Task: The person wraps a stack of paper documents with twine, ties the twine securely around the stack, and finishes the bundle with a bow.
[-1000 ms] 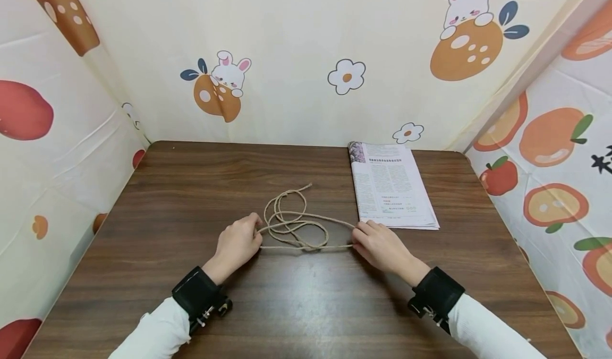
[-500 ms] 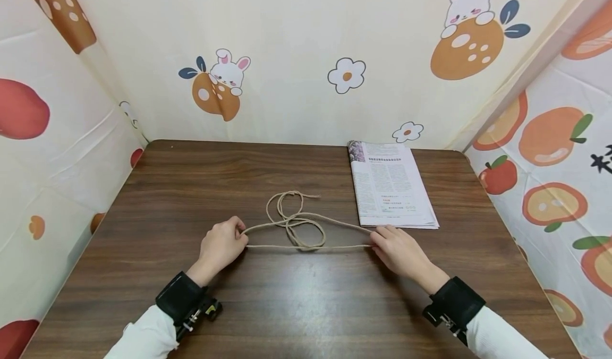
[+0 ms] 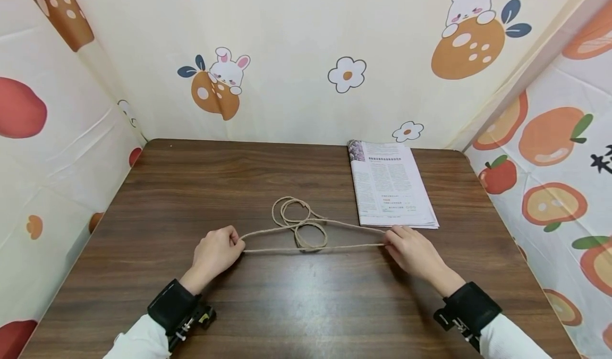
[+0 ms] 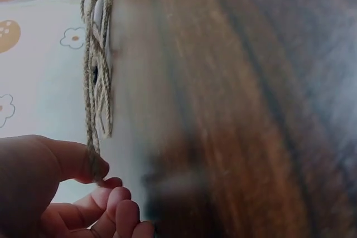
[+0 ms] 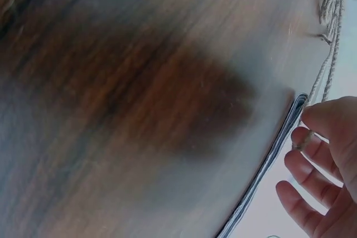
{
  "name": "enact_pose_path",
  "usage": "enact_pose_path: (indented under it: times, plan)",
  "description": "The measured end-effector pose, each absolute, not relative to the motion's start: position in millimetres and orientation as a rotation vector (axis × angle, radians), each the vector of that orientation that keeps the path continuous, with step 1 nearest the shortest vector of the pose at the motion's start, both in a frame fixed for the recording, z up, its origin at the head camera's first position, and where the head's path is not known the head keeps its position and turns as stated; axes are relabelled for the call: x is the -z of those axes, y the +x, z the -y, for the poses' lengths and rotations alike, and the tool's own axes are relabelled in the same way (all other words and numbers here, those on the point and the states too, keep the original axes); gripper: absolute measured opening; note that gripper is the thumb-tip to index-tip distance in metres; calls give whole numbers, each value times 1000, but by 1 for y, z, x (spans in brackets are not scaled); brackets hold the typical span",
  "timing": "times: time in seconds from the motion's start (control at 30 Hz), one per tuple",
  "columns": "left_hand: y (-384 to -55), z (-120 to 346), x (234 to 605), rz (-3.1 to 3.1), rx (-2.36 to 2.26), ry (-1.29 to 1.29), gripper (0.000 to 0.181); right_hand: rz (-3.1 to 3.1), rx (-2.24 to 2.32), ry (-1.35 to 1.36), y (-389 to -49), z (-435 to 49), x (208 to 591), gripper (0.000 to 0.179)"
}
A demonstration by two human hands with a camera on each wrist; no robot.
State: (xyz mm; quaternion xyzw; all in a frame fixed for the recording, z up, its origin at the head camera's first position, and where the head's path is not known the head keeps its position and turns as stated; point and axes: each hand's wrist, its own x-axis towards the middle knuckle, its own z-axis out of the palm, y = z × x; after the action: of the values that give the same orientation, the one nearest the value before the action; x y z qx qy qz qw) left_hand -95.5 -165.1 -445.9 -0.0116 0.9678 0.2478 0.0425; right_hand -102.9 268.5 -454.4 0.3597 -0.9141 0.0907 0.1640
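Note:
A thin beige rope (image 3: pixel 313 248) lies across the middle of the table, with small loose loops bunched at its centre. Two strands stretch out to each side from these loops. My left hand (image 3: pixel 216 254) pinches the rope at the left end between thumb and fingers; the left wrist view shows the rope (image 4: pixel 92 82) coming up to the thumb tip. On the other side my right hand (image 3: pixel 415 253) pinches it at the right. In the right wrist view the rope (image 5: pixel 333 48) runs to the thumb and forefinger, while the other fingers (image 5: pixel 298 204) stand spread.
A folded printed magazine (image 3: pixel 393 189) lies at the back right, close behind my right hand. The brown wooden table (image 3: pixel 306 311) is bordered by a patterned cloth backdrop (image 3: pixel 287 83) behind and at both sides.
Both hands have moved apart, left hand to the left and right hand to the right. The two strands have grown longer and the loops in the middle smaller; the rope's loose end has drawn in.

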Motion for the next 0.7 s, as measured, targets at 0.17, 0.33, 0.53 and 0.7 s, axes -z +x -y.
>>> enact_pose_path:
  times: [0.17,0.33,0.53,0.7]
  plan:
    - [-93,161,447,-2983,-678,32,9,2609,-263,1101,-102,-263,460,17]
    - [-93,158,442,-3027,-574,116,17,2600,-248,1144,-105,-253,459,18]
    - [-99,155,434,-3066,-503,233,16,2589,-201,1158,-114,-241,443,18]
    - [-109,139,425,-3067,-463,356,17,2570,-179,1208,-125,-219,425,15]
